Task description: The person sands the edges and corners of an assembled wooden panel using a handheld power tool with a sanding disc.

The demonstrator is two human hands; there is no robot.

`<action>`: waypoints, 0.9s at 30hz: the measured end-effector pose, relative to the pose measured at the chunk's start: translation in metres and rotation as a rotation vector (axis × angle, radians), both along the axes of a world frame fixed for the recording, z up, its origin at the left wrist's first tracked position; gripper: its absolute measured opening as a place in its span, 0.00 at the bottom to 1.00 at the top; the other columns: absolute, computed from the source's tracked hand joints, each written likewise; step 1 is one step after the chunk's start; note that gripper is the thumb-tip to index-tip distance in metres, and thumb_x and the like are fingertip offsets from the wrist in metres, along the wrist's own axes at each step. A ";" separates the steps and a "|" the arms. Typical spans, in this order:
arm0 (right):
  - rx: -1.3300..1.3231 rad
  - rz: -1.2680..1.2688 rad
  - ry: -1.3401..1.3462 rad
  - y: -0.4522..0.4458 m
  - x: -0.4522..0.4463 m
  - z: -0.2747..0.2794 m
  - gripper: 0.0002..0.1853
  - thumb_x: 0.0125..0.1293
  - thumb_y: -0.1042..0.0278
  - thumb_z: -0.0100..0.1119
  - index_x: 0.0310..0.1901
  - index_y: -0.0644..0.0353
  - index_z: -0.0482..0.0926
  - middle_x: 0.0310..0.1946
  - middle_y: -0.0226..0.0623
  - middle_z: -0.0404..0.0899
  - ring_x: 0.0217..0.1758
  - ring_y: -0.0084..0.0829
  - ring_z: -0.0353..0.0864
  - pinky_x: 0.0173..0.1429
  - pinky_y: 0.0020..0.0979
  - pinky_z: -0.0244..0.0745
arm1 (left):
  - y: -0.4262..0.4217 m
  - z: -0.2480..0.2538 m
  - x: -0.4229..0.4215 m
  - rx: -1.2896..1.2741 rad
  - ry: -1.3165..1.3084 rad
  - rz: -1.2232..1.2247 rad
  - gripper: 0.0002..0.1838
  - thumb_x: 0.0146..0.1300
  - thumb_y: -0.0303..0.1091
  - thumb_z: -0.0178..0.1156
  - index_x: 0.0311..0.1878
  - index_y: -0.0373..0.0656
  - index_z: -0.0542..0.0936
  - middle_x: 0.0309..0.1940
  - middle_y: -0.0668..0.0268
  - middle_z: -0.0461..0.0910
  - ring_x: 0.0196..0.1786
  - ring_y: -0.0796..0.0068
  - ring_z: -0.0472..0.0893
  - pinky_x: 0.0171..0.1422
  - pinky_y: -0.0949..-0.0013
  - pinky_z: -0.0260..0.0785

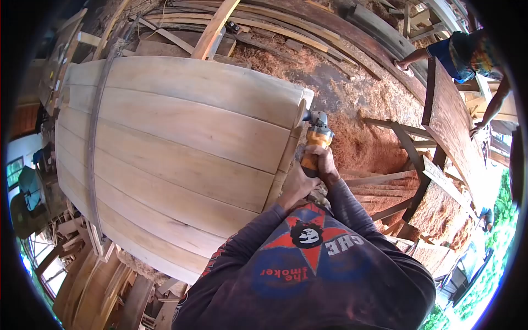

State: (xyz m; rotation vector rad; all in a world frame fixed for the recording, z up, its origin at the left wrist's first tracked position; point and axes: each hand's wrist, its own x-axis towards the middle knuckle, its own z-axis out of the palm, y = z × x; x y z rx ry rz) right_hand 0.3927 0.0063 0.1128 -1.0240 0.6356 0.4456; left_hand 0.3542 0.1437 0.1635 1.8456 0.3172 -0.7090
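I hold a yellow and black angle grinder [319,136] by its body with both hands. My right hand [325,164] is wrapped round the middle of the body. Lower down, toward my chest, my left hand [297,186] closes on the rear end. The grinder's head points away from me, with its disc side turned to the end edge of a wide panel of pale wooden planks [192,126]. Whether the disc touches the wood I cannot tell. Along that end of the panel runs a narrow wooden strip [285,154].
A long dark bar [94,132] lies across the panel's far left. Wood shavings [360,148] cover the floor on the right. Boards [297,27] lie along the back. At right, another person's hand [477,130] is at a large board [454,132] on a wooden frame.
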 end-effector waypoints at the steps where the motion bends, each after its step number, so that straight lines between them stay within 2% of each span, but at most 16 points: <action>1: -0.138 0.053 -0.056 0.009 0.005 0.018 0.11 0.57 0.66 0.66 0.39 0.63 0.85 0.32 0.33 0.84 0.32 0.28 0.84 0.40 0.32 0.81 | 0.003 -0.004 0.003 -0.106 0.044 0.012 0.35 0.47 0.35 0.76 0.57 0.29 0.76 0.44 0.46 0.86 0.47 0.50 0.88 0.52 0.55 0.80; 2: -0.284 0.097 -0.113 0.011 0.009 0.032 0.11 0.58 0.66 0.66 0.39 0.63 0.86 0.33 0.33 0.85 0.32 0.26 0.83 0.39 0.30 0.80 | 0.003 -0.008 0.005 -0.219 0.086 0.013 0.28 0.47 0.32 0.75 0.52 0.32 0.79 0.43 0.53 0.88 0.45 0.58 0.89 0.50 0.59 0.80; 3: -0.356 0.152 -0.096 0.013 0.010 0.037 0.13 0.57 0.66 0.69 0.42 0.63 0.86 0.34 0.32 0.85 0.33 0.24 0.83 0.38 0.30 0.80 | 0.005 -0.015 0.003 -0.222 0.085 0.005 0.28 0.47 0.32 0.75 0.52 0.32 0.79 0.43 0.53 0.88 0.45 0.58 0.89 0.50 0.59 0.80; 5: -0.457 0.146 -0.126 0.025 0.011 0.042 0.16 0.55 0.67 0.72 0.45 0.63 0.85 0.34 0.31 0.86 0.34 0.24 0.83 0.39 0.30 0.81 | 0.009 -0.036 -0.003 -0.580 0.202 0.113 0.21 0.49 0.27 0.75 0.48 0.37 0.83 0.41 0.65 0.87 0.42 0.73 0.86 0.47 0.65 0.79; 6: -0.478 0.100 -0.192 0.031 0.011 0.044 0.20 0.52 0.67 0.74 0.47 0.64 0.84 0.35 0.32 0.86 0.35 0.24 0.83 0.41 0.31 0.81 | 0.009 -0.043 -0.007 -0.633 0.241 0.128 0.23 0.49 0.27 0.76 0.51 0.39 0.82 0.40 0.71 0.85 0.42 0.78 0.85 0.47 0.66 0.78; 7: -0.582 0.155 -0.235 0.034 0.015 0.060 0.20 0.53 0.66 0.73 0.48 0.63 0.83 0.34 0.31 0.85 0.35 0.24 0.83 0.41 0.32 0.81 | 0.007 -0.038 -0.006 -0.635 0.243 0.118 0.23 0.49 0.27 0.76 0.51 0.39 0.82 0.40 0.71 0.85 0.42 0.78 0.85 0.47 0.66 0.78; 9: -0.554 0.080 -0.306 0.037 0.012 0.067 0.19 0.52 0.66 0.73 0.45 0.64 0.84 0.33 0.31 0.85 0.34 0.25 0.83 0.40 0.31 0.80 | 0.008 -0.026 -0.007 -0.716 0.182 0.203 0.26 0.49 0.27 0.76 0.53 0.37 0.81 0.41 0.69 0.85 0.42 0.77 0.84 0.48 0.68 0.78; 10: -0.489 0.094 -0.217 0.030 0.008 0.069 0.18 0.53 0.66 0.73 0.44 0.65 0.84 0.32 0.31 0.84 0.33 0.25 0.83 0.40 0.30 0.80 | 0.009 -0.022 -0.006 -0.711 0.180 0.207 0.26 0.49 0.27 0.76 0.53 0.37 0.81 0.41 0.69 0.85 0.42 0.77 0.84 0.48 0.68 0.78; 12: -0.391 0.066 -0.136 0.022 0.003 0.085 0.12 0.55 0.67 0.70 0.39 0.65 0.85 0.30 0.31 0.84 0.30 0.25 0.82 0.37 0.28 0.78 | 0.008 -0.014 -0.006 -0.492 0.021 0.004 0.29 0.47 0.27 0.75 0.55 0.36 0.80 0.44 0.64 0.86 0.46 0.72 0.86 0.50 0.66 0.79; 13: -0.319 0.052 -0.087 0.015 -0.001 0.075 0.11 0.58 0.67 0.67 0.39 0.64 0.85 0.31 0.33 0.85 0.29 0.26 0.82 0.38 0.30 0.80 | 0.008 0.000 -0.006 -0.284 -0.034 -0.072 0.31 0.45 0.33 0.76 0.54 0.32 0.78 0.46 0.54 0.86 0.49 0.58 0.88 0.53 0.59 0.80; 15: -0.042 0.015 -0.098 0.000 -0.011 0.033 0.12 0.57 0.66 0.66 0.39 0.64 0.84 0.31 0.35 0.85 0.29 0.29 0.83 0.39 0.33 0.81 | 0.003 0.028 -0.004 -0.022 0.038 -0.098 0.38 0.44 0.40 0.76 0.55 0.27 0.74 0.46 0.42 0.85 0.51 0.43 0.87 0.57 0.52 0.79; 16: -0.044 0.022 -0.109 0.001 -0.010 0.030 0.12 0.57 0.66 0.66 0.39 0.64 0.84 0.31 0.35 0.85 0.29 0.29 0.83 0.39 0.33 0.81 | 0.001 0.024 -0.006 -0.023 0.028 -0.091 0.38 0.44 0.40 0.76 0.55 0.27 0.74 0.46 0.42 0.85 0.51 0.43 0.87 0.57 0.52 0.79; 18: 0.079 -0.045 -0.022 0.002 -0.016 0.020 0.13 0.57 0.64 0.65 0.40 0.64 0.83 0.32 0.37 0.84 0.31 0.32 0.84 0.42 0.34 0.82 | 0.001 0.018 -0.012 0.049 0.002 -0.121 0.45 0.43 0.45 0.76 0.59 0.23 0.69 0.47 0.33 0.83 0.52 0.35 0.85 0.59 0.48 0.78; 21: 0.167 -0.016 0.026 0.000 -0.021 -0.001 0.14 0.57 0.66 0.65 0.45 0.61 0.79 0.33 0.35 0.82 0.33 0.34 0.84 0.43 0.37 0.85 | 0.003 0.020 -0.016 0.054 0.048 -0.110 0.48 0.44 0.43 0.76 0.63 0.23 0.65 0.48 0.29 0.82 0.53 0.33 0.84 0.59 0.47 0.78; 24: 0.125 -0.036 0.044 0.003 -0.026 -0.007 0.14 0.56 0.64 0.65 0.40 0.63 0.82 0.32 0.35 0.83 0.34 0.32 0.84 0.45 0.34 0.82 | 0.001 0.007 -0.023 0.043 0.048 -0.077 0.48 0.45 0.42 0.75 0.64 0.23 0.64 0.48 0.29 0.82 0.53 0.32 0.84 0.59 0.46 0.78; 27: 0.127 0.001 -0.021 0.004 -0.026 -0.014 0.13 0.56 0.65 0.65 0.40 0.62 0.83 0.33 0.35 0.84 0.35 0.30 0.84 0.46 0.34 0.83 | 0.006 0.006 -0.023 0.042 0.061 -0.074 0.46 0.45 0.41 0.76 0.63 0.23 0.66 0.48 0.32 0.83 0.53 0.35 0.85 0.58 0.47 0.78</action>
